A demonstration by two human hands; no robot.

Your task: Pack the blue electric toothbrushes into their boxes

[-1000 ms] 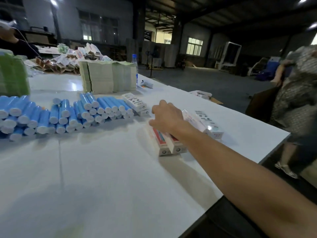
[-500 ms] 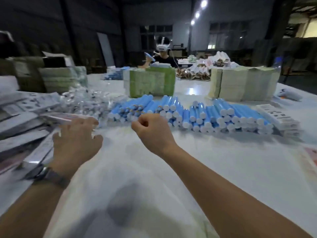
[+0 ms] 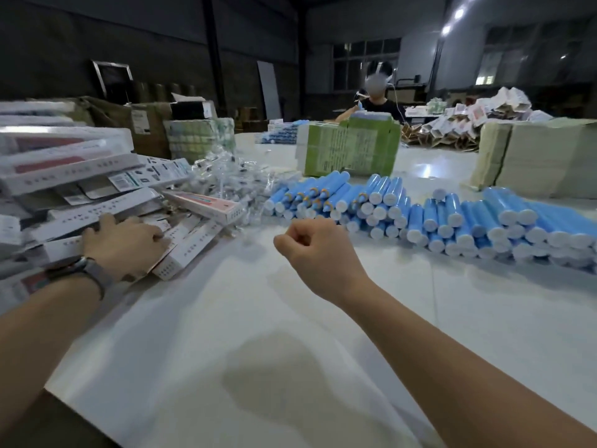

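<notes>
Glossy white table point(image 3: 258, 318), cardboard boxes point(image 3: 193, 250)

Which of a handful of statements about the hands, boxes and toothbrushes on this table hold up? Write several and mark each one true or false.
1. The left hand rests on the heap of flat white boxes. True.
2. The right hand grips a blue toothbrush. False: its fingers are curled into a fist holding nothing, above the white table.
3. The blue toothbrush handles lie stacked in a long row across the table. True.
4. A watch sits on the right wrist. False: it is on the left wrist.
5. The pile of clear plastic packets lies to the right of the toothbrushes. False: it lies between the boxes and the toothbrushes, to their left.
</notes>
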